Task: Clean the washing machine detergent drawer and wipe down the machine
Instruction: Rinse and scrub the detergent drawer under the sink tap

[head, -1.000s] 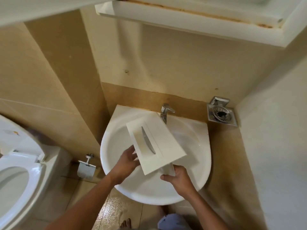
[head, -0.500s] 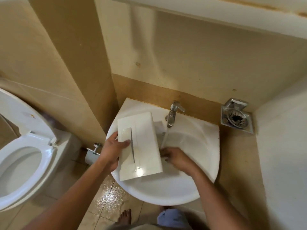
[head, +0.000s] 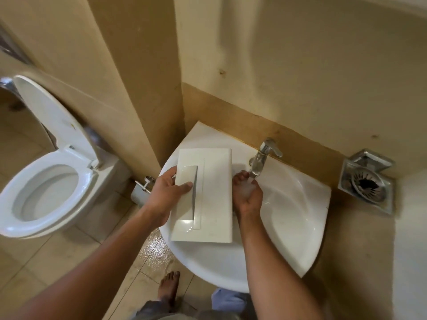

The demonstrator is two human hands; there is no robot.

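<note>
Detergent drawer is lying front-panel up across the nine o'clock side of the sink, with a wet gleam near its six o'clock end. The left hand is gripping it at the nine o'clock edge, thumb pressing on the handle recess and fingers going underneath. The right hand, at three o'clock of the drawer, is cupping loosely under the tap and is holding only running water. I am judging the drawer to be light, stiff plastic and slippery when wet. It is asking for a hold around an edge or in the recess, not on the flat face.
</note>
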